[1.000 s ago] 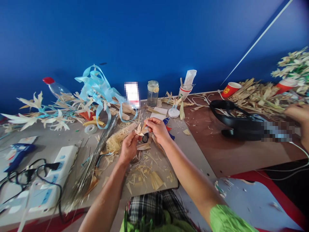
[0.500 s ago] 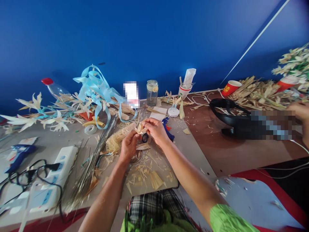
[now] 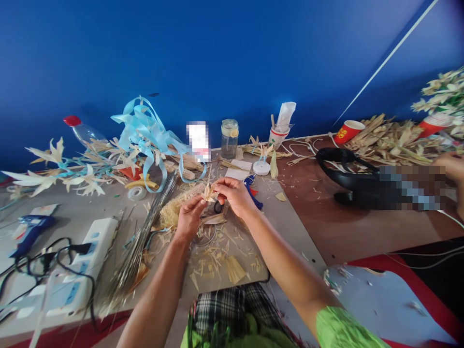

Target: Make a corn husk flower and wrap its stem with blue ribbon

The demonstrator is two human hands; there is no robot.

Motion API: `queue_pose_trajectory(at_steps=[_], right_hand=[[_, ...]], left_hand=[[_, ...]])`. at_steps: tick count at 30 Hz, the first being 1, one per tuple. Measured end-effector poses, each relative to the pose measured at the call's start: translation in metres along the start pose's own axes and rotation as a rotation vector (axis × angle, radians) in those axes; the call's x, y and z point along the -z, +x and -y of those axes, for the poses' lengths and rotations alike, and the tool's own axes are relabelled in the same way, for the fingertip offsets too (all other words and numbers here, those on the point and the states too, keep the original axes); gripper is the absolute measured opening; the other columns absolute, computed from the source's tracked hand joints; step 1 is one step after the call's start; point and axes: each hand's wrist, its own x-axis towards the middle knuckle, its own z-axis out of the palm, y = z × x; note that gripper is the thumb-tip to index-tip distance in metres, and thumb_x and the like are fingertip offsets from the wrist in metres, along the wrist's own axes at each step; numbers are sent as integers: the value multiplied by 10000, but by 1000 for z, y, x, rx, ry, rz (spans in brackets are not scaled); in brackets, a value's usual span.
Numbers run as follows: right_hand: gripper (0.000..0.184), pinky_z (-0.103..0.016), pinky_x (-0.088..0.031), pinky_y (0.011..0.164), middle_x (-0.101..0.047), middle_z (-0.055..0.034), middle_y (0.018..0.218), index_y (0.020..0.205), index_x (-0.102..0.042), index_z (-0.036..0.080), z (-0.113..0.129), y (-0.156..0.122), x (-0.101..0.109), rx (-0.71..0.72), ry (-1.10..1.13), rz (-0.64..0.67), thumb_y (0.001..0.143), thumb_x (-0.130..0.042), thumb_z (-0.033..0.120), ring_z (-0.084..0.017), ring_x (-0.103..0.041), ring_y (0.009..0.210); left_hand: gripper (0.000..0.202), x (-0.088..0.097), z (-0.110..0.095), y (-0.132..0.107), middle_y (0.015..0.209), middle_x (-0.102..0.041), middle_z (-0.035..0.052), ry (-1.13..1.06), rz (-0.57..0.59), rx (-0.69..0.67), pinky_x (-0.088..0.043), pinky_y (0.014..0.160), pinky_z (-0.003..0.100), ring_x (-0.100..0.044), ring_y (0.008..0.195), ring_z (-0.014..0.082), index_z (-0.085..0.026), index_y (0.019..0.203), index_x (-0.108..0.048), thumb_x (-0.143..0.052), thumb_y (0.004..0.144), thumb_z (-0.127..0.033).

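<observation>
A small pale corn-husk flower (image 3: pixel 209 193) is held between my two hands, above the scrap-strewn middle of the table. My left hand (image 3: pixel 191 212) pinches it from below and left. From the right, the fingertips of my right hand (image 3: pixel 234 194) close on its petals. A thin stem-like piece sticks up above the flower. Beneath and around my hands lie cut husk scraps (image 3: pixel 235 269) and a yellowish mesh-like piece (image 3: pixel 170 213). Just behind my right hand, a blue glue gun (image 3: pixel 250 186) is partly hidden.
To the left lie a bundle of thin wires (image 3: pixel 145 237), a white power strip (image 3: pixel 90 256) and another blue glue gun (image 3: pixel 32 231). Blue ribbon (image 3: pixel 145 128), a glass jar (image 3: pixel 229 142) and a paper cup (image 3: pixel 277 137) stand behind. At right, another person's hand (image 3: pixel 451 166) shows near a black object (image 3: pixel 348 186).
Both hands have shifted slightly with the husk flower, which now stands more upright. The fingers of my right hand have moved a little on its petals.
</observation>
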Motion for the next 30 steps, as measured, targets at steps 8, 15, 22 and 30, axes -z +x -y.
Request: queue_pose_trajectory(at_steps=[8,15,22,30], right_hand=[[184,-207,-402,431,-619,14,578,704,-620,139,3,-1,1,-68,11,43,644,-665,307,-82,-527,401],[163,-188,-354,430,-594,32,527,681,-620,147,2,-1,2,-75,-11,57,655,-658,304,-55,-472,390],[145,-181,-210,362,-547,29,445,586,-534,145,-3,4,4,-306,212,92,653,-619,242,-29,-319,317],[305,-160,-211,358,-396,93,383,526,-386,165,-3,6,7,-660,453,340,793,-527,214,4,-109,297]], left_hand=[[165,-1,-3,0,707,-655,-14,-173,22,37,-403,727,250,-544,699,114,-197,768,-730,-761,634,-288],[167,-3,-5,0,662,-627,-30,-206,20,47,-400,685,249,-526,631,97,-194,740,-710,-768,618,-294],[173,-2,0,2,734,-674,-3,-128,57,17,-426,752,276,-575,719,134,-198,763,-710,-753,620,-285],[181,4,2,1,704,-649,6,-98,113,-1,-445,698,274,-558,660,129,-193,719,-699,-750,622,-338]])
